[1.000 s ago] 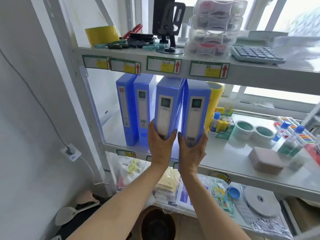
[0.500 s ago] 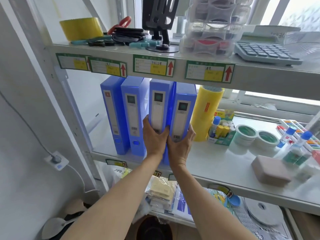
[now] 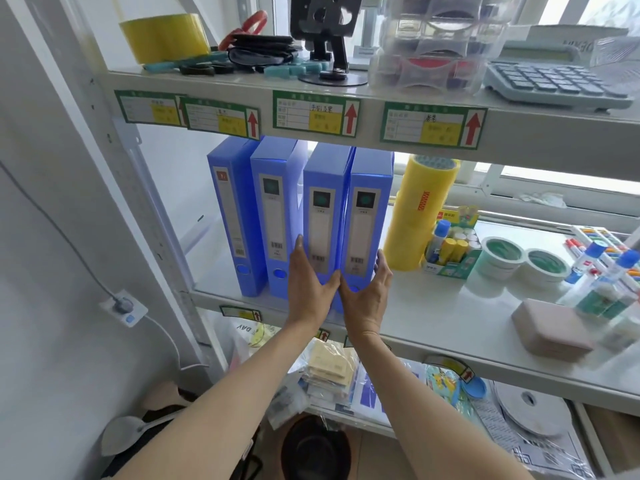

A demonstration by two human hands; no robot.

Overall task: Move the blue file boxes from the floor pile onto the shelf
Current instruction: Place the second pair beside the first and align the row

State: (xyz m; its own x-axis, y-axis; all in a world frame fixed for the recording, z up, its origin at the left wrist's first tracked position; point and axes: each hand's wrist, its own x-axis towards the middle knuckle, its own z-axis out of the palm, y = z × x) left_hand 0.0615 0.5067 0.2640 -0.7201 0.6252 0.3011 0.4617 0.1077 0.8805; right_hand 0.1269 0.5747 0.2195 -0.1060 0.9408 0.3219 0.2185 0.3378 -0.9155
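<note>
Hands (image 3: 341, 292) flat against upright boxes (image 3: 346, 223)

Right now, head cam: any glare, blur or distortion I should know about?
Head view: window backlight blows out the top right and glows between the file boxes; wide-angle bends the upper shelf edge; the right edge smears, bottles and pink case soft; both hands, left hand and right hand, stay fairly sharp.
</note>
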